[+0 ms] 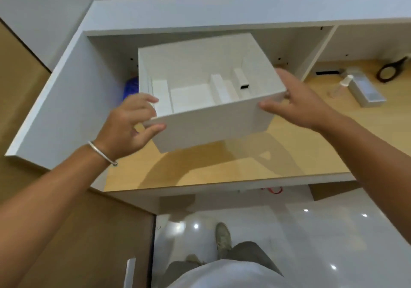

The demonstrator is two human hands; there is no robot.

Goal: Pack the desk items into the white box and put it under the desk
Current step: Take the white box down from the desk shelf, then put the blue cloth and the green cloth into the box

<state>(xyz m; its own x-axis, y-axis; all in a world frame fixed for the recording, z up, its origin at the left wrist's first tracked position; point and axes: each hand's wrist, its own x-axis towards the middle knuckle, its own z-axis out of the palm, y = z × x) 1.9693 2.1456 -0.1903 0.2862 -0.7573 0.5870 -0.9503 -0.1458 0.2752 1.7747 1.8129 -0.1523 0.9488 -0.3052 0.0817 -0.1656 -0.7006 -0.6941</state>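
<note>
So the open-topped white cardboard box (213, 119) is up off the light wood desk top (244, 165), tilted toward the camera, held between both hands. Left hand (131, 127) has the near left corner pinched: thumb on the front wall, fingers curled over the rim and into the box. There's a thin silver bangle (102, 153) on that wrist. Right hand (298, 101) is spread flat against the right side wall, thumb lying along the front edge near the corner.

Inside the box it's all white dividers and a few white blocks, one with a small black end (244, 86); hard to say what those are, it's blurry.

Further right on the desk top: a small clear bottle with a white cap (340, 85), a grey rectangular case (367, 92) just beside it, and black-handled scissors (391, 70) near the back. Something blue (131, 87) sits behind the box's left side, mostly hidden.
</note>
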